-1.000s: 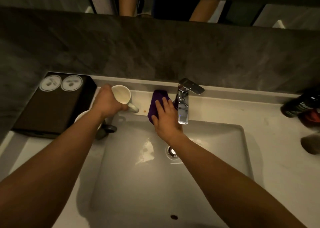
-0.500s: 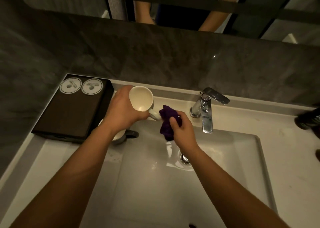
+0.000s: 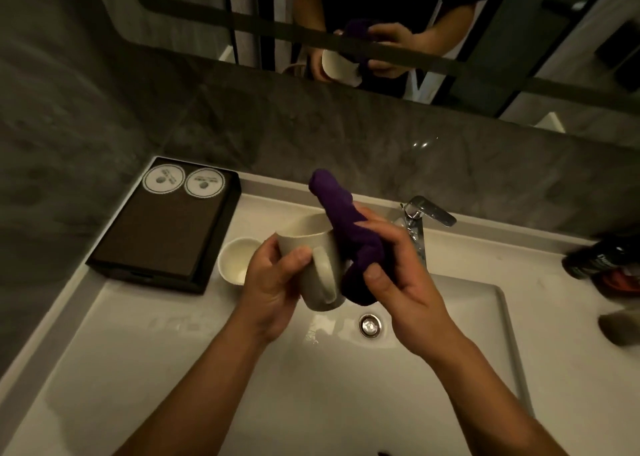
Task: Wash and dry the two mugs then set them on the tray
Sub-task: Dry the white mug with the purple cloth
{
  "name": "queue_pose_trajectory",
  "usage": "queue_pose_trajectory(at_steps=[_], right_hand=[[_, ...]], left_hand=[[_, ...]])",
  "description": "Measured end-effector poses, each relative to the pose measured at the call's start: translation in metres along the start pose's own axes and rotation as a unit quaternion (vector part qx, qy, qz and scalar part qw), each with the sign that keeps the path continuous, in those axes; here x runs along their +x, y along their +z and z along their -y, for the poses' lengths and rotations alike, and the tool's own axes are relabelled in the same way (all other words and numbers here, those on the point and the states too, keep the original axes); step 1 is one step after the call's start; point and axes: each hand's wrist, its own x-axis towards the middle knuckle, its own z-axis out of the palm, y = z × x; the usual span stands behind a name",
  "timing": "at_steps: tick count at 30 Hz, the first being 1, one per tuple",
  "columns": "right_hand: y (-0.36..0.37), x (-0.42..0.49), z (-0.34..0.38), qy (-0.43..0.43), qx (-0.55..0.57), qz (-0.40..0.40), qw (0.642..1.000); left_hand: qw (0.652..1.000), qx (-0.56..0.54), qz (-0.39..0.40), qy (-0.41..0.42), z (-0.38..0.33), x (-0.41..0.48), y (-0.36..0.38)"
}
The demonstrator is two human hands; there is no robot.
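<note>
two pale mugs show mid-frame: the held mug (image 3: 311, 237), gripped in the curled left hand (image 3: 273, 289) above the white sink (image 3: 207, 369), and the second mug (image 3: 237, 261), standing on the counter just beside the dark tray (image 3: 156, 241) at centre left. the right hand (image 3: 405, 282) clutches a purple cloth (image 3: 341, 210) touching the held mug. a chrome tap (image 3: 427, 211) stands right of centre; grey stone wall and a mirror (image 3: 519, 40) fill the top.

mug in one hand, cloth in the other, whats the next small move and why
Probably tuck the purple cloth into the mug's mouth and wipe inside. The left hand grips the mug over the sink. The right hand holds the cloth bunched against its outer side by the handle, apparently not inside it. The second mug waits beside the tray.
</note>
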Motion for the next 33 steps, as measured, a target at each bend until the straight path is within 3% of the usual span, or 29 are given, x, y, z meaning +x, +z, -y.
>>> queue_pose_trajectory(at_steps=[3, 9, 14, 18, 25, 27, 29, 31, 33], right_hand=[[-0.016, 0.008, 0.013, 0.006, -0.06, 0.045, 0.997], [-0.033, 0.019, 0.028, 0.084, -0.154, 0.17, 0.97], [-0.04, 0.01, 0.025, 0.013, -0.227, 0.145, 0.963], [-0.06, -0.005, 0.022, 0.084, -0.148, 0.203, 0.964], [-0.071, -0.03, 0.017, 0.117, -0.087, 0.266, 0.953], [-0.069, -0.037, 0.015, 0.124, -0.057, 0.253, 0.958], [-0.061, -0.048, 0.013, 0.099, -0.061, 0.235, 0.965], [-0.054, -0.061, 0.008, 0.078, -0.073, 0.22, 0.97], [-0.051, -0.072, 0.001, 0.076, -0.063, 0.205, 0.974]], left_hand=[[1.0, -0.021, 0.015, -0.002, 0.004, -0.004, 0.003], [0.982, 0.159, 0.103, 0.028, 0.004, -0.01, 0.014], [0.98, 0.174, 0.091, 0.04, 0.008, -0.019, 0.026], [0.983, 0.175, 0.044, 0.027, 0.012, -0.024, 0.033], [0.984, 0.178, 0.017, 0.004, 0.024, -0.037, 0.054], [0.978, 0.208, -0.033, -0.007, 0.027, -0.038, 0.061], [0.967, 0.203, -0.146, -0.054, 0.03, -0.04, 0.07], [0.958, 0.088, -0.24, -0.13, 0.033, -0.045, 0.071], [0.944, -0.006, -0.27, -0.189, 0.034, -0.049, 0.069]])
